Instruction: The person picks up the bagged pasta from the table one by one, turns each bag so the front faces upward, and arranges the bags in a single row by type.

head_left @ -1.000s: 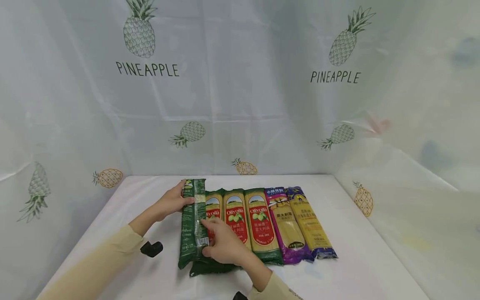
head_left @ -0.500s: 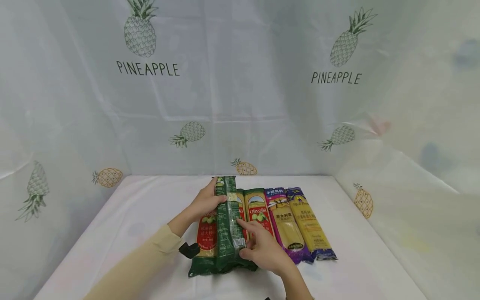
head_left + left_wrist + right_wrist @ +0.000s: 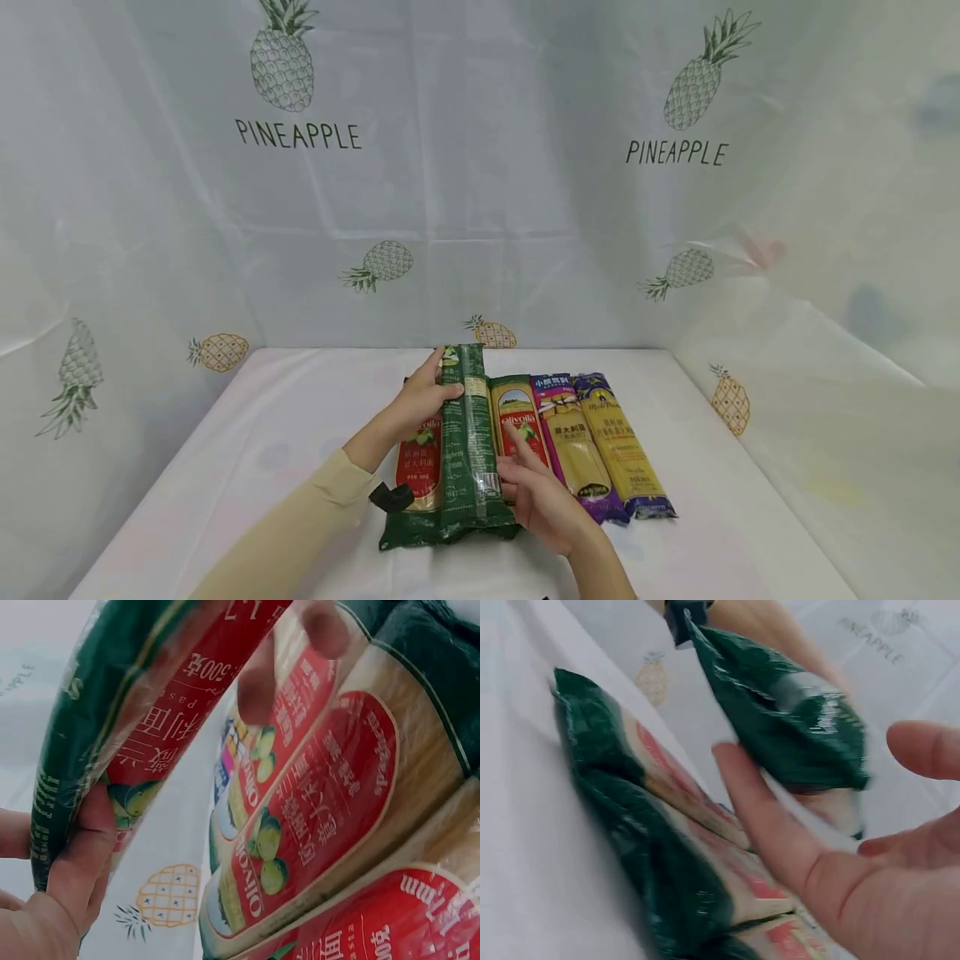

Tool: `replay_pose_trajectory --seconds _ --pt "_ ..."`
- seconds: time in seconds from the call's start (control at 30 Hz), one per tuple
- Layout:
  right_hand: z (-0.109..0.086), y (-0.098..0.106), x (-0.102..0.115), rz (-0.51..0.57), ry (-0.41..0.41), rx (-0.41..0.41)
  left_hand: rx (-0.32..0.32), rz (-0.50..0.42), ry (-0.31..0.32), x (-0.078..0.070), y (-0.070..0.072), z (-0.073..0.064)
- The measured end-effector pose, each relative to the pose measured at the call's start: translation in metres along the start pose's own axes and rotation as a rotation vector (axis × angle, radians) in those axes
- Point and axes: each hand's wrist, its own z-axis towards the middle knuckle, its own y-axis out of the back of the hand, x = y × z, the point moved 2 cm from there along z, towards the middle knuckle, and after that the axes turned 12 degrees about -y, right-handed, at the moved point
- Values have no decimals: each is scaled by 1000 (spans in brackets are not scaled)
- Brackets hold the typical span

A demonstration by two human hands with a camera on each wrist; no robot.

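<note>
My left hand grips a green spaghetti packet near its far end. The packet's printed back faces up in the head view, and its red label shows from below in the left wrist view. It is raised over a row of similar Olivoilà spaghetti packets, partly covering them. By the packet's lower right side is my right hand, thumb and fingers spread rather than curled. In the right wrist view, one extended finger lies close to the packet's near end; whether it touches is unclear.
Right of the Olivoilà packets lie a purple pasta packet and a yellow-and-blue one, side by side on the white table. A pineapple-print curtain hangs behind and at the sides.
Held by my left hand, the green packet has moved right from the row's left end to above its middle. My right hand moved right too, then loosened its fingers from the packet's lower part.
</note>
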Motion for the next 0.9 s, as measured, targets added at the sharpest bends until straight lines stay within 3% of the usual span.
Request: replay_pose_trajectory --seconds 0.13,0.33,0.53,0.77,0.9 --pt "4 -4 -6 74 -26 41 33 -54 -3 1 -1 2" --pt "10 -7 -9 -50 20 -71 46 -11 13 3 -2 2" --pt "13 -10 -10 -120 72 -167 45 124 19 5 -3 -1" --pt "12 -13 -5 -159 172 -221 63 417 -105 2 -2 -4" --pt "13 -15 -5 -147 190 -227 72 472 -139 -1 -3 -4"
